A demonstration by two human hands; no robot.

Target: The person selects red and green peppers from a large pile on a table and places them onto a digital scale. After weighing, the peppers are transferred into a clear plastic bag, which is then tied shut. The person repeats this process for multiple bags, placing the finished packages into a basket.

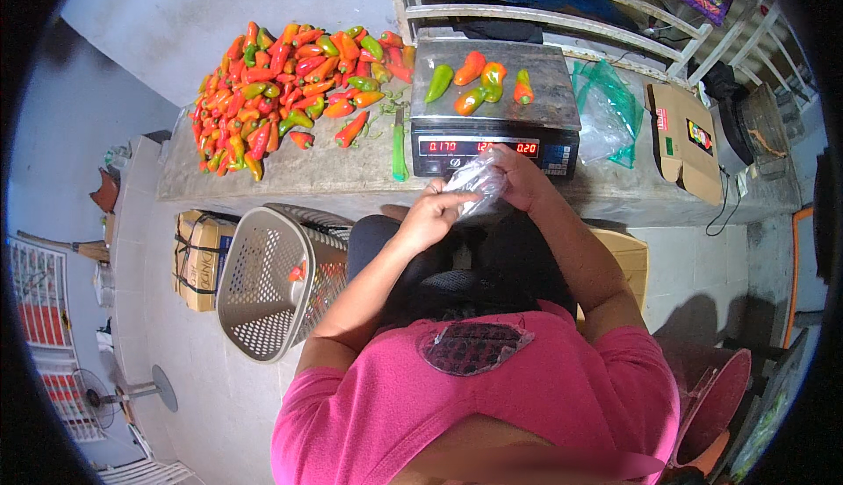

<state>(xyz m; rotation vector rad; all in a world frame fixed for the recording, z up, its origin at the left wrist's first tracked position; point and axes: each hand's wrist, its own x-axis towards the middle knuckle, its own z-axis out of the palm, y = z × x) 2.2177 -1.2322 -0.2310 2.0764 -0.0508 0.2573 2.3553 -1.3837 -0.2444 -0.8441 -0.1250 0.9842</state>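
Observation:
A clear plastic bag is held between my left hand and my right hand, in front of a digital scale. On the scale's metal plate lie several red, orange and green peppers. To the left, a large heap of mostly red peppers covers part of the concrete counter. A green-handled knife lies between heap and scale, with cut green stems beside it. My fingertips are partly hidden by the bag.
Right of the scale lie clear plastic and green mesh bags, then a flattened cardboard box. A perforated plastic basket with some red peppers stands below at the left, beside a strapped carton. White metal rails run behind the scale.

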